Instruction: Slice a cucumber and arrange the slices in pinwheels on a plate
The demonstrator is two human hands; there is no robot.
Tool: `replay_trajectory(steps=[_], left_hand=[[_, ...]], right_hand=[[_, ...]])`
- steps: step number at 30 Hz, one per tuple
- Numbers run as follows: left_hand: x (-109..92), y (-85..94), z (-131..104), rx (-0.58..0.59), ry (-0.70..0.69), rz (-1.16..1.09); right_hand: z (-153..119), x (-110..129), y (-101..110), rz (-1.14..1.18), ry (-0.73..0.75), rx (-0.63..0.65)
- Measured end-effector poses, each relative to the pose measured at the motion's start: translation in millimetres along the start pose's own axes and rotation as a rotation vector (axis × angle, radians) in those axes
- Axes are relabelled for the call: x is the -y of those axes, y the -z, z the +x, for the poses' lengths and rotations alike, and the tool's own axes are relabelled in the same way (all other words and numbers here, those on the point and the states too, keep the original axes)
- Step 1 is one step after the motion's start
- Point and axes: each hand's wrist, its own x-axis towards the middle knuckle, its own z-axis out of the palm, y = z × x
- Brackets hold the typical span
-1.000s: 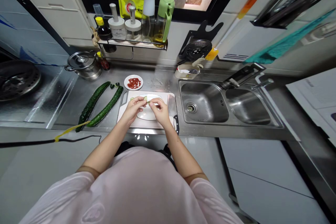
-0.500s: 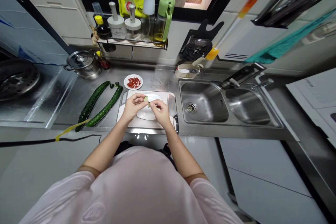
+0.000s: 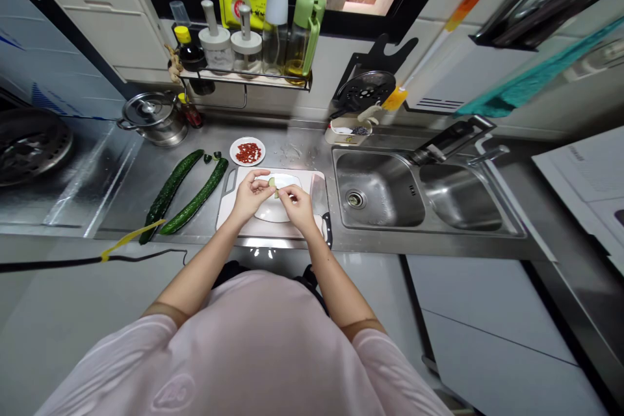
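A small pale green piece (image 3: 272,181), which looks like cucumber, is pinched in my left hand (image 3: 251,194). My right hand (image 3: 296,203) meets it from the right, thumb and finger pressed together at the piece's lower edge. Both hands are over a white dish (image 3: 272,211) that rests on a light cutting board (image 3: 253,229). Beside the board's right edge shows a black knife handle (image 3: 327,229). Two long cucumbers (image 3: 197,198) lie on the steel counter to the left, with small cut ends (image 3: 207,158) near their tips.
Behind the board stands a white plate of chopped red pieces (image 3: 248,152). A lidded pot (image 3: 155,118) is at the back left. The double sink (image 3: 383,188) lies to the right. A rack (image 3: 244,78) of bottles and jars hangs above the counter.
The fingers of my left hand have shifted and spread slightly around the piece. Both hands remain over the dish.
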Motion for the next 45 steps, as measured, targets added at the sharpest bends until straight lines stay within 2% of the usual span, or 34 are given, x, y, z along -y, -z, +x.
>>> replay_trajectory(steps=[8,17,23,26,36,45], left_hand=[[31,-0.7,12,0.033,-0.034,0.049],[68,-5.2,31,0.011,0.048,0.142],[100,-5.1,50,0.007,0.055,0.349],[110,-4.0,60,0.013,0.036,0.484],[114,-5.8,87,0.036,0.054,0.702],[107,-6.6,89,0.048,0.001,0.97]], right_hand=[[1,-35,-5,0.013,-0.09,-0.003],[8,-83,-14,0.004,-0.254,0.041],[17,-103,-17,-0.209,-0.369,0.133],[24,-108,-19,-0.313,-0.398,0.153],[45,-116,-22,-0.584,-0.439,0.244],[59,-111,-29,-0.728,-0.514,0.248]])
